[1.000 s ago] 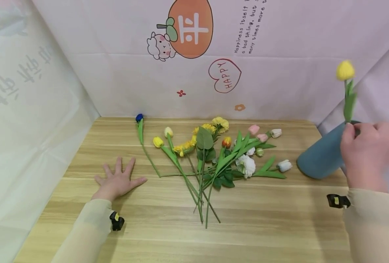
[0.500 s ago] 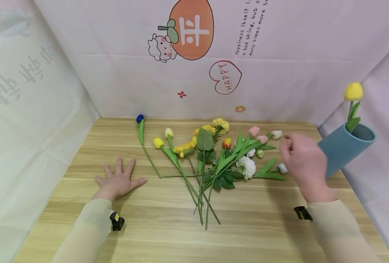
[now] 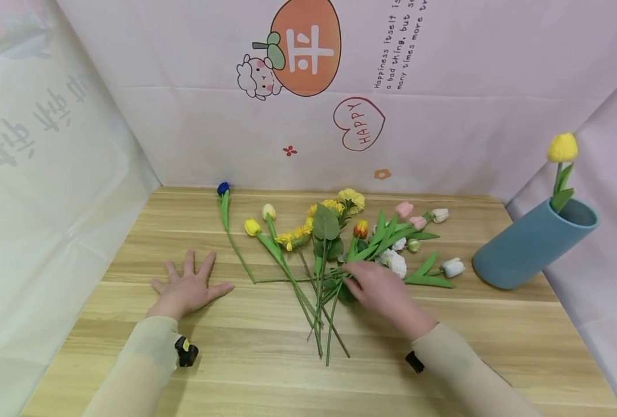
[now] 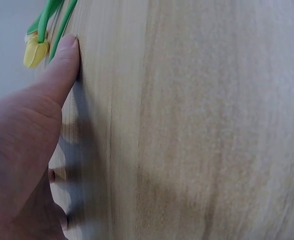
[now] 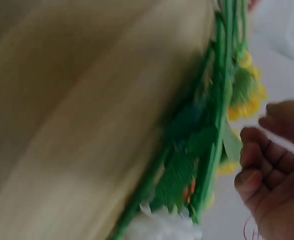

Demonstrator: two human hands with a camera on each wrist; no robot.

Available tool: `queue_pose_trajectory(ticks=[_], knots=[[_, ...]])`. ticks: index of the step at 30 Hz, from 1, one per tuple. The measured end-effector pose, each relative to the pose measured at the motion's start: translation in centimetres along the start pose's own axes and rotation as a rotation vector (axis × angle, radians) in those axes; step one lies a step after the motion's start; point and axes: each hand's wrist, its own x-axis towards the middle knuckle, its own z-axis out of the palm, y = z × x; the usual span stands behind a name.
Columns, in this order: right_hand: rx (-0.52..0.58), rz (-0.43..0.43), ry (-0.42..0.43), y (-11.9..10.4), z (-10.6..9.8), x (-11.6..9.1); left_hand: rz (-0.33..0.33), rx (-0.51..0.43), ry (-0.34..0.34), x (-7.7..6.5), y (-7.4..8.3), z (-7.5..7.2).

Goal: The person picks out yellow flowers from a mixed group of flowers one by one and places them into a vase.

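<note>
One vase (image 3: 527, 246) holds one yellow tulip (image 3: 562, 148). Several stems (image 3: 317, 310) lie by your relaxed right grip (image 3: 382, 291); your left grip (image 3: 186, 288) spreads flat.

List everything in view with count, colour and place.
Table: one, light brown, beneath everything.
Vase: one, blue, table's right.
Standing tulip: one, yellow, in vase.
Blue tulip: one, blue, leftmost flower.
Left tulips: two, yellow and cream, left.
Yellow blooms: several, yellow, centre back.
Orange tulip: one, orange, centre.
Pink tulips: two, pink, right of centre.
White tulips: two, white, towards vase.
Ruffled flower: at least one, white, right of centre.
Bud: one, green, right of centre.
Leaves and stems: many, green, centre.
Backdrop: count unclear, pale, printed, around table.
Wrist devices: two, black, one per wrist.
Sleeves: two, beige, forearms.
Left hand: one, on table's left.
Right hand: one, over stems.
</note>
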Motion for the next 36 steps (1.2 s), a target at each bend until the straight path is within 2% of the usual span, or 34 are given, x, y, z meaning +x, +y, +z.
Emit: queue_pose_trajectory(ticks=[2,4,8,11,23,30,36], knots=[[-0.005,-0.054,-0.020,-0.4,0.8,-0.1,-0.001,0.002,0.001,0.0,0.1,0.0],[-0.004,-0.071,-0.051,-0.6,1.4,-0.2,0.002,0.004,0.008,0.0,0.1,0.0],[-0.004,-0.044,-0.130,-0.7,2.2,-0.5,0.003,0.004,0.017,0.0,0.0,0.1],[-0.009,-0.029,-0.148,-0.6,2.5,-0.7,0.006,0.003,0.015,0.1,-0.2,0.2],[-0.001,0.109,-0.026,-0.2,2.6,-0.7,0.009,-0.020,0.018,0.4,-0.5,0.6],[0.044,0.223,-0.027,-0.2,1.9,-0.8,-0.004,-0.026,0.014,0.9,-1.0,1.4],[0.045,0.334,-0.026,0.4,0.5,-1.0,0.005,-0.019,0.019,0.3,-0.4,0.5]])
